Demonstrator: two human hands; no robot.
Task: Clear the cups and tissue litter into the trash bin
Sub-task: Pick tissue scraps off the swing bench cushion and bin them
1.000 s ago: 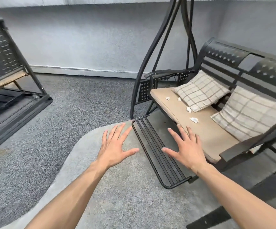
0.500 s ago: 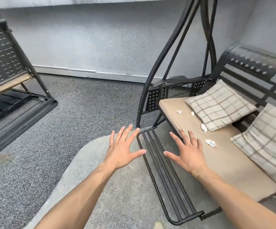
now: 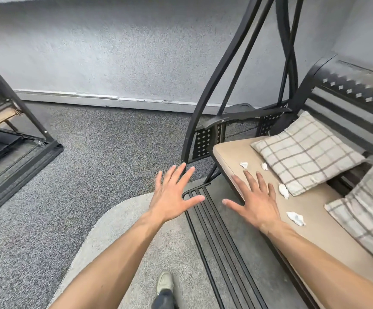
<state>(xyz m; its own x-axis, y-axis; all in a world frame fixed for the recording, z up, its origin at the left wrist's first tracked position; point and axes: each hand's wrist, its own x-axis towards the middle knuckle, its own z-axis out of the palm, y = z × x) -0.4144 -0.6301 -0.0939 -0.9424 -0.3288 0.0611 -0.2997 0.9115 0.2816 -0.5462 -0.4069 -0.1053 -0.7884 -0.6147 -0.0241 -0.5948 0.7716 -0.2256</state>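
Observation:
Several crumpled white tissue scraps lie on the tan seat cushion [image 3: 232,152] of a black swing bench: one tissue [image 3: 244,165] near the cushion's far end, another tissue [image 3: 264,166] by the pillow edge, a third tissue [image 3: 283,191] beside the pillow's corner, and the nearest tissue [image 3: 296,218] to the right of my right wrist. My right hand [image 3: 256,200] hovers spread over the cushion's front edge, holding nothing. My left hand [image 3: 173,194] is spread over the bench's footrest corner, also empty. No cup or trash bin is in view.
Two checked pillows [image 3: 306,152] [image 3: 368,221] rest against the bench back. A black slatted footrest [image 3: 216,241] juts out below the seat. The swing's frame legs [image 3: 205,90] rise ahead. Another dark frame [image 3: 13,139] stands at left. My shoe [image 3: 165,283] is on a light rug.
I have stepped closer to the bench; the cushion and tissues now sit nearer, and my right hand has come over the cushion's front edge. Both hands stay spread and empty.

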